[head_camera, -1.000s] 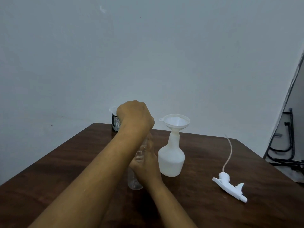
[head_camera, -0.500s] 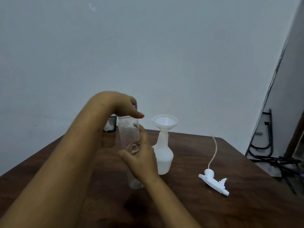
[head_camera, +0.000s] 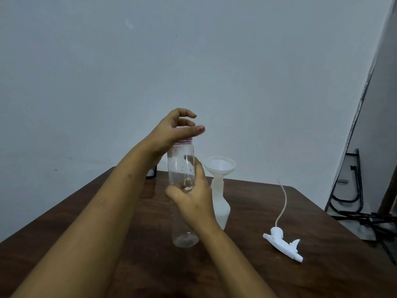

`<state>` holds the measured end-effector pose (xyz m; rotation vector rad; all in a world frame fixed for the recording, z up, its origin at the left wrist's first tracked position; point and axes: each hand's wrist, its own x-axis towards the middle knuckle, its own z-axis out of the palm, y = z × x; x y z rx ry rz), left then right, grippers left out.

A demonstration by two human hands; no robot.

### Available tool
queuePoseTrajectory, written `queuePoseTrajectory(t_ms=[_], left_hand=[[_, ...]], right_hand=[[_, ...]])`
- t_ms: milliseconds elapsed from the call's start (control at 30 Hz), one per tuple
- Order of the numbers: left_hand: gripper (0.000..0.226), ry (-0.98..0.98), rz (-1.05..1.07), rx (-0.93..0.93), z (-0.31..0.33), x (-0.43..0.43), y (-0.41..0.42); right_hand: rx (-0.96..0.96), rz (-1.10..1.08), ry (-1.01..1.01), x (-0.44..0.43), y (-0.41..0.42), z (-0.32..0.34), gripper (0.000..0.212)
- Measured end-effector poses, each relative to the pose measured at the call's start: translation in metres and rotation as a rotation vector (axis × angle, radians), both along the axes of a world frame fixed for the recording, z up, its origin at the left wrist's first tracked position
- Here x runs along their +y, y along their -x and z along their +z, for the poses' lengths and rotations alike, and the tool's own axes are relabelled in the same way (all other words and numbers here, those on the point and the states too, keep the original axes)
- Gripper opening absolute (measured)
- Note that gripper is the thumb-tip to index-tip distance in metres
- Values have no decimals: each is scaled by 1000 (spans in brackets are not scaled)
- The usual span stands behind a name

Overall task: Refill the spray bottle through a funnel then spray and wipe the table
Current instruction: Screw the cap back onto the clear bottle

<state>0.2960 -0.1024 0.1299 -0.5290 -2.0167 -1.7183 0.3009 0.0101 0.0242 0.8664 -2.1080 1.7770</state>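
Observation:
A tall clear plastic bottle (head_camera: 180,168) stands upright on the brown table (head_camera: 300,211). My right hand (head_camera: 193,201) wraps around its middle. My left hand (head_camera: 174,130) sits on top of it, thumb and curled fingers around its pink cap (head_camera: 184,141). Just behind and to the right stands the white spray bottle (head_camera: 221,203) with a white funnel (head_camera: 219,166) seated in its neck. The white trigger spray head (head_camera: 281,241) lies on its side on the table at the right, its thin tube curving up and away.
A black mesh holder (head_camera: 151,172) stands at the far table edge, mostly hidden behind my left forearm. A plain wall rises behind the table. A black metal frame (head_camera: 352,190) and cables lie on the floor past the table's right edge.
My left hand has turned on the bottle's top: the fist that covered it now shows the pink cap under thumb and loosened fingers. The bottle has stayed on the table in my right hand.

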Motion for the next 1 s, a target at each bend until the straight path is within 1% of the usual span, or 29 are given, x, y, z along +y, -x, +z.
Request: queuePoseTrajectory(t_ms=[67,167,233,300,333,367,400,433,467,533,567,633,700,733,833,900,1000], left_hand=[[46,-85,-66,-48,-1,-1,3],[39,-138,-104,-71,-8,-10,5],[25,-136,2,-90,-16,-20,10],[9,-99,237,-133,-24,-27,13],[5,-128,319,-147,-25,-27,13],[10,-191,353,-154,-24,-24,9],[19,-257,338,-155,-20,-20,5],[28,-277,304,-154,-14,-14,-1],[38,-218,284,-170,-6,-6,-7],[59,-19,301,-205,11,11,-15],[66,66,339,-201,18,19,-17],[68,182,435,-167,29,30,-16],[63,213,505,-152,32,34,-13],[59,191,505,-151,31,34,-11],[38,45,398,-168,27,31,-5],[25,-17,320,-184,22,29,-3],[19,-42,270,-199,15,27,1]], right_hand=[[2,0,11,1,0,3,75],[-27,2,69,3,0,9,73],[-29,-18,113,8,2,13,71],[-20,-52,114,14,3,19,69],[-20,-68,105,16,4,22,69],[-27,-81,94,19,5,25,68],[-36,-94,79,20,5,27,69],[-37,-106,52,20,5,28,69],[-26,-122,13,20,3,28,70],[31,-170,-85,21,0,28,71],[66,-193,-122,22,-3,28,72],[124,-219,-156,25,-6,29,76],[164,-222,-183,30,-7,35,77],[176,-223,-205,34,-8,39,76],[191,-230,-319,46,-5,50,74],[194,-220,-395,51,-3,53,75],[166,-174,-419,55,1,52,75]])
